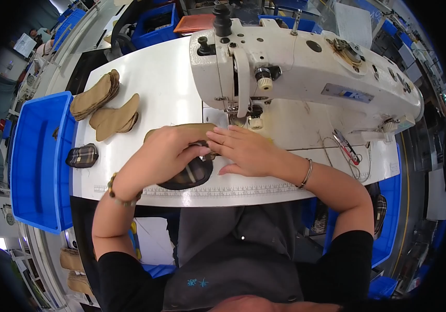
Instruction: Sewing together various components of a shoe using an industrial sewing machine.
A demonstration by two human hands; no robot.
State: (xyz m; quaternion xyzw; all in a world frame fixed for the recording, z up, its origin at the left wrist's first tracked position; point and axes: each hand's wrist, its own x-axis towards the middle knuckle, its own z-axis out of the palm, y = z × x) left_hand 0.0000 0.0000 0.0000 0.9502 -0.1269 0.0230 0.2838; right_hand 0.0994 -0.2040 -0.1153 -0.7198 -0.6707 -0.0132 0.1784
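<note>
A plaid fabric slipper piece [187, 177] lies on the white sewing table below the machine's needle area, with a tan sole-shaped piece [198, 126] along its far edge. My left hand [168, 153] is closed on the plaid slipper piece, its thumb and fingers pinching near the inner edge. My right hand [246, 151] rests with fingers stretched out over the near end of the work, fingertips touching its edge and close to my left fingers. The sewing machine [306, 73] stands just beyond both hands. Part of the work is hidden under my hands.
Tan sole-shaped pieces lie in two piles [95, 96] [116, 119] at the left. Beside them is another plaid piece [82, 156], next to a blue bin [41, 203]. Red-handled thread snips [348, 149] lie at the right. Another blue bin [389, 218] stands below the table's right end.
</note>
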